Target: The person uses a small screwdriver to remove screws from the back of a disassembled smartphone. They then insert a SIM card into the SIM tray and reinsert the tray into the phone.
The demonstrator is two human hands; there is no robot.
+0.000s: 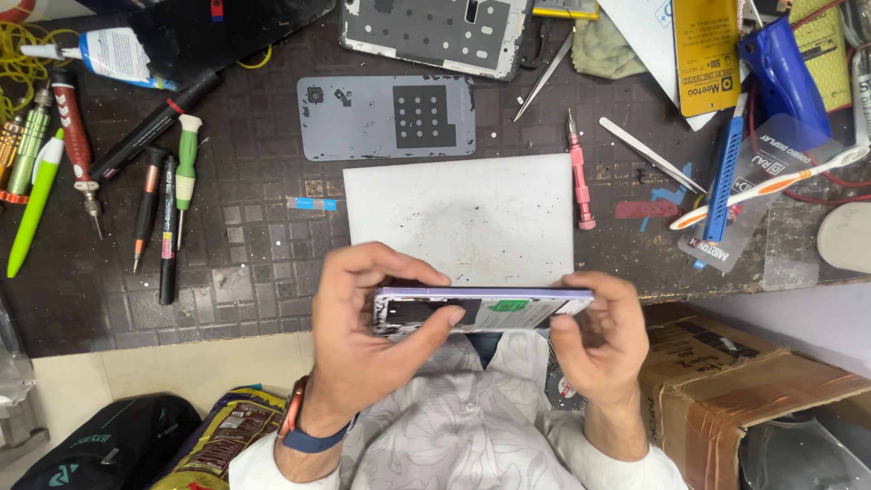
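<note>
Between both hands, opened phone [481,310] edge-on, left hand [367,331] gripping one end, right hand [599,340] the other

Bare white mat [458,218] ahead of my hands was the open spot. Left of it, dark bench [254,263] free up to the black pen [169,240] & green screwdriver [186,172]. Pink screwdriver [579,172] hugged the mat's right edge, tweezers [651,155] beyond. Grey back cover [386,116] blocked the far side
</note>
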